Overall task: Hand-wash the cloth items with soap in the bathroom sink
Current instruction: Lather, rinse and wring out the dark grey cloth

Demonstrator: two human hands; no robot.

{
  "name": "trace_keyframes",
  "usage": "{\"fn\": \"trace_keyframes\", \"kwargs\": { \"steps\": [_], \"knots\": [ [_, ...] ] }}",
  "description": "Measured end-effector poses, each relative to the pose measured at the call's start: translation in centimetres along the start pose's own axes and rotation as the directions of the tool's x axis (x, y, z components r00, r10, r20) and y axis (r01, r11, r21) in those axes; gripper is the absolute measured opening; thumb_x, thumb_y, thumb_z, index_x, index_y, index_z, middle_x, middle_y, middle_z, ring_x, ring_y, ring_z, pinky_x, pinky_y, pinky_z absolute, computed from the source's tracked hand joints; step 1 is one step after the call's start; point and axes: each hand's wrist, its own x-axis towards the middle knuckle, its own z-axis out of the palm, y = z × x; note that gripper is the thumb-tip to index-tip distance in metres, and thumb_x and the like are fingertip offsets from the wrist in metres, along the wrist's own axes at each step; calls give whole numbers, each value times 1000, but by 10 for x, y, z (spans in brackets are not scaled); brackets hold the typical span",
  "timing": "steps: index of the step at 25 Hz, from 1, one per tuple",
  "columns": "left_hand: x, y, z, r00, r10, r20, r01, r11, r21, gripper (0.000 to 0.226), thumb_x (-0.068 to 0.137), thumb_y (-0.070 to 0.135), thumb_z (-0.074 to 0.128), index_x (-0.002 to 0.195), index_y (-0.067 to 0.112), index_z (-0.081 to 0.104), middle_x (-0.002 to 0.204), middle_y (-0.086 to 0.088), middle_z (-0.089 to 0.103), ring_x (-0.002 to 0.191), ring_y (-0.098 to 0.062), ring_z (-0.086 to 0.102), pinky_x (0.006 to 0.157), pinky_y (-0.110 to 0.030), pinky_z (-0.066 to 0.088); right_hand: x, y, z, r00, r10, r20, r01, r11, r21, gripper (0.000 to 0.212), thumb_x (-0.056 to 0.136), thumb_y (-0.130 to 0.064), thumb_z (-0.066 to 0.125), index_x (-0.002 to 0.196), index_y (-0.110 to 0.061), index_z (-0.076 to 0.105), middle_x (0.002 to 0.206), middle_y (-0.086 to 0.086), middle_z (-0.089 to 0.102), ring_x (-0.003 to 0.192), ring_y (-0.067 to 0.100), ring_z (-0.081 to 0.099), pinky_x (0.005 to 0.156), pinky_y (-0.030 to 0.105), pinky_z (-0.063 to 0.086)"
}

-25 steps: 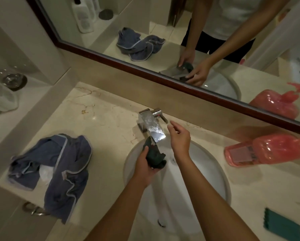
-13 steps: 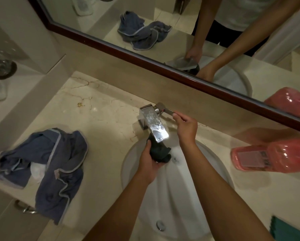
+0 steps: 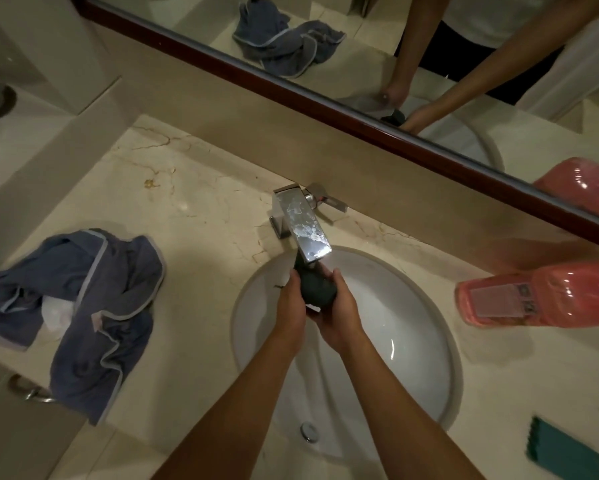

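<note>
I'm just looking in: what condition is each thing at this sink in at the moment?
Dark cloth: bunched up, gripped under the spout.
Left hand: closed on the cloth.
Right hand: closed on the cloth.
Faucet: water-spotted; whether it runs is unclear.
Sink: unfilled, drain visible.
Blue garment: crumpled on the counter, left of the sink.
Pink bottle: lying on its side, right of the sink.
Green cloth: flat on the counter.

A single head-worn wide-angle view looks steeply down from close above the sink (image 3: 412, 341), facing the mirror (image 3: 360, 64) at 12 o'clock, with the desk (image 3: 187, 220) spreading toward 9 and 3 o'clock and both forearms entering from 6 o'clock.
</note>
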Motion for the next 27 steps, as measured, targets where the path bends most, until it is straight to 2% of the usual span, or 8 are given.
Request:
{"fn": "trace_keyframes", "kwargs": {
  "steps": [2,4,8,10,13,20,23,27],
  "knots": [
    [14,-13,-6,998,63,9,-64,988,143,42,106,46,40,136,24,56,130,-1,64,120,-13,57,104,-31,46,10,3,-3,999,-20,35,15,991,133,38,104,-36,47,133,-17,63,129,12,68,122,28,63,95,41,54],
    [23,-23,-12,989,143,45,-148,978,148,36,109,31,40,144,28,48,137,1,59,123,-9,55,106,-29,44,23,5,-5,995,-93,46,85,986,141,37,105,-26,48,137,-11,59,131,14,67,122,29,63,98,40,54],
    [31,-27,-15,991,88,105,-63,972,-225,42,108,14,38,149,18,47,138,-10,61,127,-24,59,106,-40,50,44,20,-5,987,-156,-29,156,988,5,29,104,-18,51,127,-7,65,126,19,67,118,33,64,95,42,57],
    [35,-24,-10,997,-21,76,46,939,-341,41,107,22,39,142,9,55,134,-18,63,127,-31,59,103,-39,49,49,28,-1,977,-196,-80,191,979,-70,23,102,-23,56,108,-11,74,114,19,71,111,35,67,94,47,58],
    [43,-21,-5,997,-82,5,81,968,-239,37,105,37,46,116,12,71,111,-11,74,113,-27,67,104,-40,50,55,33,4,960,-248,-129,222,957,-189,28,100,-27,59,81,-18,77,94,18,74,98,37,71,87,51,60],
    [64,-41,-4,1000,9,-13,-10,999,-38,30,102,35,52,92,16,74,99,-13,75,104,-31,70,94,-45,55,67,30,8,939,-258,-225,180,931,-316,35,97,-30,58,69,-14,73,79,14,73,82,32,71,80,52,58],
    [67,-47,-4,999,35,-13,-35,999,-4,30,101,39,54,101,16,74,102,-14,76,103,-30,72,90,-45,57,67,31,5,934,-281,-218,194,916,-351,33,102,-29,48,80,-22,70,86,4,71,90,24,67,87,48,55],
    [69,-50,-4,994,84,-69,-78,993,91,26,105,31,52,96,17,72,95,-8,76,95,-25,73,81,-39,61,67,39,-9,960,-231,-159,176,938,-297,26,105,-30,48,124,-26,65,125,-4,64,118,15,59,104,37,49]
  ]
}}
